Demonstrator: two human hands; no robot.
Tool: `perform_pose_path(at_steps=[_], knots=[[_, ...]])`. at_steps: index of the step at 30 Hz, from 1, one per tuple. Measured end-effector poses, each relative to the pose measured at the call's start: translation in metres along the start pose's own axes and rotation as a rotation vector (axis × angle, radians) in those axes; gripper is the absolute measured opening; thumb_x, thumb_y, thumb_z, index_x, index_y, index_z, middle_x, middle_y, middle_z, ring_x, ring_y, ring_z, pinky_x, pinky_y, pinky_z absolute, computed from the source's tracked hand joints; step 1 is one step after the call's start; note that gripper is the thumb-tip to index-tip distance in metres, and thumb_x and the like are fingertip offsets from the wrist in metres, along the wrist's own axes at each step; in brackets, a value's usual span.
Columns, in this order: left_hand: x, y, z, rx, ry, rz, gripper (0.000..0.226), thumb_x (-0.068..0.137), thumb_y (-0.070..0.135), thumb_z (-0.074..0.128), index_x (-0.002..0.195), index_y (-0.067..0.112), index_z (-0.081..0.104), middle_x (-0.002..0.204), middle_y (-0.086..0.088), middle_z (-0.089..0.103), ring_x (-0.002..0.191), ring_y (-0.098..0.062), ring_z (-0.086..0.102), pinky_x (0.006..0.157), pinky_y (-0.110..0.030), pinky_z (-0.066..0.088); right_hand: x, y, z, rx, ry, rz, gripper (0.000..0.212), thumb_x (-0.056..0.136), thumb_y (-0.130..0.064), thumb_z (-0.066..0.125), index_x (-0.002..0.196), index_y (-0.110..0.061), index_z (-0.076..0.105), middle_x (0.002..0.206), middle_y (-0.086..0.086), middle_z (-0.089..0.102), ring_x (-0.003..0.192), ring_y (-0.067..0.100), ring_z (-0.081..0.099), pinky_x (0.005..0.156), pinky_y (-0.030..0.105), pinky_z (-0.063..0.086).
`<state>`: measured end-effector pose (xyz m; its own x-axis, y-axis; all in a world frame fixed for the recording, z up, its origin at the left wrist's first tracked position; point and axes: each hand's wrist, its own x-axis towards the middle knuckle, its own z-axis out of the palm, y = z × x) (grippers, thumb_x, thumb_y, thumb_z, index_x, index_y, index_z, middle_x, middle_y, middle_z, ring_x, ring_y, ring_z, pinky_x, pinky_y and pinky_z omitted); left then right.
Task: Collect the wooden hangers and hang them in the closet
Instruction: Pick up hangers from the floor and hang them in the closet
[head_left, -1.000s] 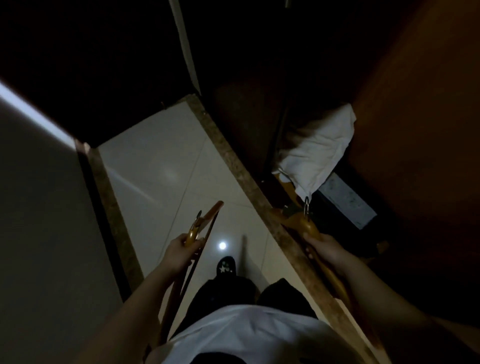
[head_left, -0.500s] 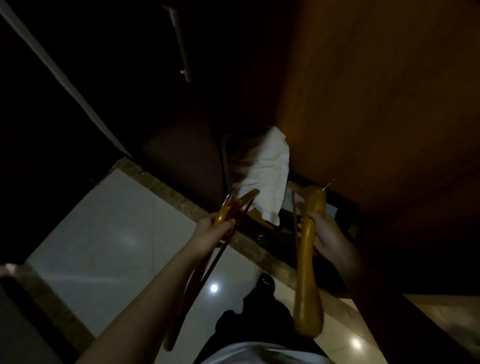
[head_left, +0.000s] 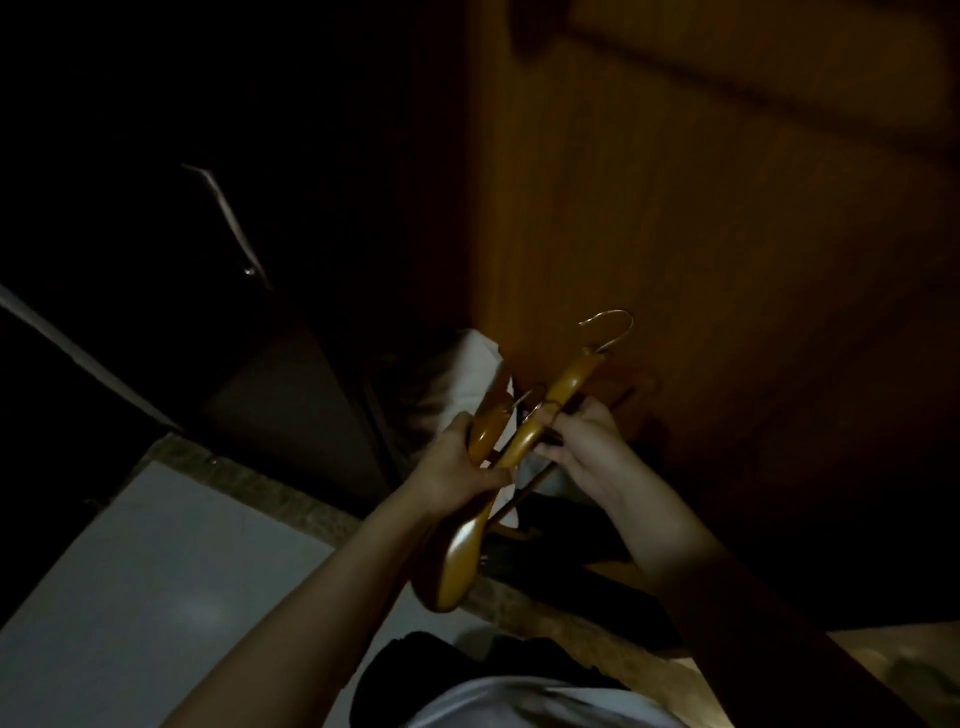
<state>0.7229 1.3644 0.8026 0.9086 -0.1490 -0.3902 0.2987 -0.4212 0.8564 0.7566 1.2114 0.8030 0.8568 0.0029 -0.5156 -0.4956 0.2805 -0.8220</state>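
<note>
1. White shirt (head_left: 519, 706): at the lower frame edge, below the closet panel (head_left: 675, 234).
2. Tiled floor (head_left: 156, 571): low and left of the closet panel. A stone threshold (head_left: 270, 483) runs diagonally between the floor and the closet.
3. Left hand (head_left: 457, 467): the grip is clenched around the lower part of the wooden hangers (head_left: 524, 441).
4. Right hand (head_left: 587, 447): the fingers curl around the same bundle, just beside the left hand; this grip grasps the hangers near their necks.
5. Wooden hangers: held in the air in front of the lower closet panel, tilted. One metal hook (head_left: 630, 322) points up against the panel.
6. White cloth (head_left: 467, 374): behind the hangers, at the panel's lower left edge.
7. Door handle (head_left: 228, 223): on a dark door, well left of the panel.
</note>
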Motion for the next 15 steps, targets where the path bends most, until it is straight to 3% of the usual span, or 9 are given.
perform_pose_path(at_steps=[1,3,6,9,12,15], knots=[[0.002,0.003,0.001,0.032,-0.007,0.017,0.048,0.074,0.014,0.075,0.112,0.020,0.047,0.101,-0.002,0.062,0.095,-0.019,0.063,0.086,-0.039,0.055,-0.001,-0.001,0.002,-0.019,0.011,-0.024,0.036,0.089,0.003,0.053,0.123,-0.008,0.049,0.102,0.003,0.062,0.094,0.016,0.062,0.058,0.027,0.054],[0.006,0.009,0.001,0.051,-0.027,0.042,0.043,0.072,0.010,0.075,0.106,0.021,0.050,0.092,0.000,0.061,0.089,-0.018,0.064,0.081,-0.037,0.056,-0.003,-0.006,0.006,-0.015,0.014,-0.054,0.038,0.089,0.004,0.053,0.124,-0.008,0.049,0.112,0.006,0.060,0.104,0.022,0.059,0.061,0.028,0.053],[0.011,0.015,-0.005,0.046,-0.060,0.091,0.040,0.072,0.005,0.074,0.099,0.023,0.050,0.088,-0.001,0.060,0.082,-0.017,0.065,0.077,-0.034,0.057,-0.007,-0.013,0.005,-0.016,-0.017,-0.075,0.034,0.089,0.001,0.053,0.122,-0.009,0.050,0.108,0.002,0.060,0.102,0.019,0.058,0.071,0.029,0.054],[0.011,0.028,-0.015,-0.040,-0.079,0.177,0.038,0.074,-0.001,0.072,0.096,0.021,0.051,0.083,-0.001,0.060,0.068,-0.006,0.065,0.067,-0.023,0.057,-0.017,-0.024,-0.005,-0.179,-0.005,-0.118,0.022,0.092,-0.012,0.054,0.114,-0.011,0.053,0.106,0.002,0.061,0.096,0.014,0.059,0.080,0.026,0.052],[0.009,0.044,-0.033,-0.126,-0.135,0.190,0.040,0.076,-0.001,0.071,0.096,0.027,0.052,0.085,-0.004,0.062,0.064,-0.013,0.066,0.062,-0.023,0.056,-0.022,-0.036,-0.019,-0.382,0.156,-0.229,0.040,0.091,-0.018,0.055,0.130,-0.018,0.045,0.124,0.005,0.054,0.109,0.017,0.054,0.090,0.032,0.044],[0.003,0.047,-0.051,-0.119,-0.220,0.180,0.043,0.075,-0.001,0.072,0.101,0.027,0.051,0.084,-0.008,0.065,0.060,-0.013,0.067,0.063,-0.028,0.056,-0.018,-0.044,-0.026,-0.620,0.285,-0.359,0.076,0.082,-0.016,0.066,0.143,-0.031,0.023,0.148,0.004,0.029,0.138,0.026,0.027,0.106,0.046,0.036]])
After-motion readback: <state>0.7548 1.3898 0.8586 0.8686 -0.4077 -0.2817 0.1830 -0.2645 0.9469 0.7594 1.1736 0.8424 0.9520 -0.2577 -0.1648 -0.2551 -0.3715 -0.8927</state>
